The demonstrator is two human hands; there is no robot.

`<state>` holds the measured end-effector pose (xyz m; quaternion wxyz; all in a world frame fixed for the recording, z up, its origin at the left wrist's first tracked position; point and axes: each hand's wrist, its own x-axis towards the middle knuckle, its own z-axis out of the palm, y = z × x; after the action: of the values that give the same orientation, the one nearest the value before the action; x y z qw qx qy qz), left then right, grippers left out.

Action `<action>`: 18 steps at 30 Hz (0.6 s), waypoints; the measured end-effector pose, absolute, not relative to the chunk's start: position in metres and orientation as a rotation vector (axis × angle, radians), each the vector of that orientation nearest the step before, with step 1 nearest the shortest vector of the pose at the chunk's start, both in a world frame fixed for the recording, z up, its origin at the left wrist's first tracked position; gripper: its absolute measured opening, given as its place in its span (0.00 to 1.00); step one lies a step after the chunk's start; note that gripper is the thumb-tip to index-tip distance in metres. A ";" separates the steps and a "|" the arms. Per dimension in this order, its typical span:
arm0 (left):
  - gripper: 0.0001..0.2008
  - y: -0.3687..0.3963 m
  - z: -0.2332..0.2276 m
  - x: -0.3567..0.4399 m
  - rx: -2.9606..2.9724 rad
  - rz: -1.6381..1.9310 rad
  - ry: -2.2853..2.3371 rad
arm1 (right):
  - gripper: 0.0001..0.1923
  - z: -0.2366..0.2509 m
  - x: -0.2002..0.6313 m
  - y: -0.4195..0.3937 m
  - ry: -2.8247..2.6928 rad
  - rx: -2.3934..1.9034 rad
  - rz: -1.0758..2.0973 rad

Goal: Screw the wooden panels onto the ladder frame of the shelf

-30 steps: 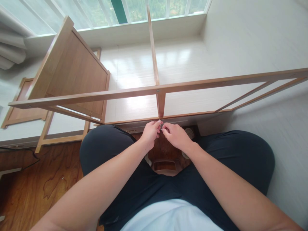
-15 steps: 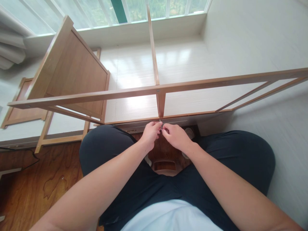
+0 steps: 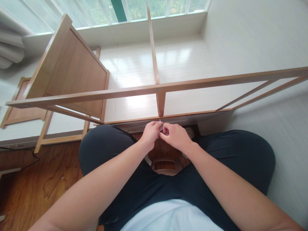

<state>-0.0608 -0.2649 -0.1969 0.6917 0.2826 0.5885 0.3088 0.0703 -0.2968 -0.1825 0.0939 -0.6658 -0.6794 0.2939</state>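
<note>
A small bent metal hex key (image 3: 160, 127) stands at the lower edge of a wooden frame (image 3: 192, 84), just below the foot of its middle upright (image 3: 161, 104). My left hand (image 3: 150, 133) pinches the key's shaft between thumb and fingers. From the other side, the curled fingers of my right hand (image 3: 175, 135) close at the key's bent end, partly hiding it. The screw or hole under the key's tip is too small to make out. The frame lies on its edge across my knees' front, with long rails to both sides.
A wooden panel (image 3: 77, 69) leans up at the left, with a smaller panel (image 3: 25, 110) behind it. Lighter wooden bars (image 3: 60, 140) lie below. Under my hands is a brown stool (image 3: 166, 166). The white ledge (image 3: 134, 70) runs to the window; a wall (image 3: 260, 38) rises at right.
My right fingers have shifted slightly around the key's bent end, and more of the key's angle shows. My left hand and the wooden frame stay almost where they were.
</note>
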 end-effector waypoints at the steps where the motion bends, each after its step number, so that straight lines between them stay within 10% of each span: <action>1: 0.06 -0.265 -0.197 -0.061 0.629 0.691 1.312 | 0.10 -0.183 0.070 -0.297 -2.029 -1.980 0.853; 18: 0.10 -0.264 -0.193 -0.060 0.608 0.701 1.306 | 0.09 -0.188 0.065 -0.297 -2.096 -1.979 0.658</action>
<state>-0.0601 -0.2637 -0.1933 0.6958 0.2726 0.5854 0.3142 0.0649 -0.2970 -0.1879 0.0922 -0.6664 -0.7059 0.2217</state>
